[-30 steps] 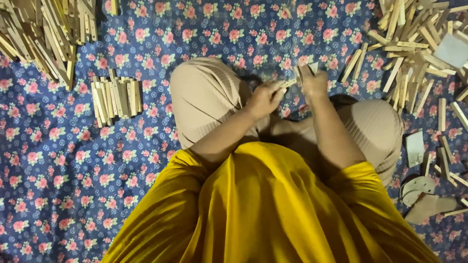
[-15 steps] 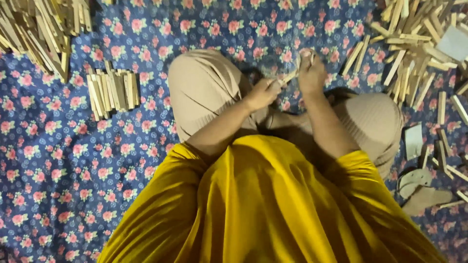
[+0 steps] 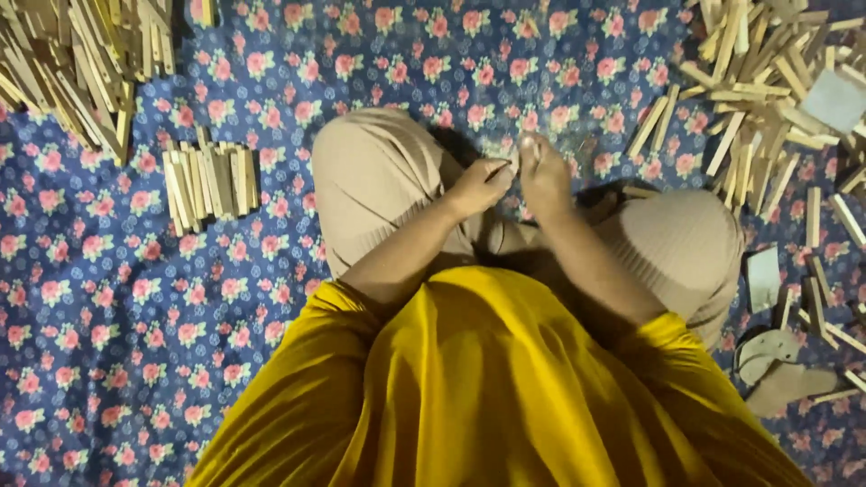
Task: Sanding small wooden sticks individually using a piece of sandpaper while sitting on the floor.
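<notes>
The person is sitting cross-legged on a blue floral cloth (image 3: 108, 298), and both hands are meeting just above the knees, toward twelve o'clock from the yellow garment (image 3: 487, 388). The left hand (image 3: 476, 188) is curling closed, thumb and fingers pinching one end of a small pale wooden stick (image 3: 512, 162). The right hand (image 3: 544, 176) is also closing, fingertips pressing on the other end of the same stick. The stick is so small and so covered that little more than a sliver is showing between the two hands.

A neat bundle of sticks (image 3: 209, 180) is lying at about nine o'clock from the hands, well apart from them. A loose heap of sticks (image 3: 72, 63) is spreading at ten o'clock, and a scattered heap (image 3: 776, 90) is lying at two o'clock. Pale sandals (image 3: 776, 365) are resting at four o'clock.

By the look of it, the step in hand is working or checking a single stick between the fingertips. The next move seems to call for a steady two-handed pinch and a reach to one of the piles.
</notes>
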